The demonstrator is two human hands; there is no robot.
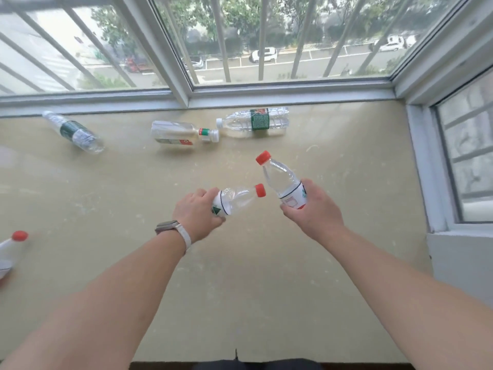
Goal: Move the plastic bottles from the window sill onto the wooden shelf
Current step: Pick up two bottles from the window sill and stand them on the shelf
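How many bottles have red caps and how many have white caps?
Red-capped bottles: 3, one in the left hand, one in the right hand, one at the left edge
White-capped bottles: 3, lying on the sill
Total: 6

1. no word, brand or number legible anywhere; all print too small or blurred.
2. left-held bottle (pixel 234 200): white label, green triangular mark, dark line along the label's edge.
3. right-held bottle (pixel 282 182): white label, red-framed box of fine print, green mark beside it.
4. green-label bottle (pixel 258 121): block of pale fine print, red patch at one end of the label.
5. flat bottle (pixel 173 132): red patch with a white mark on its label.
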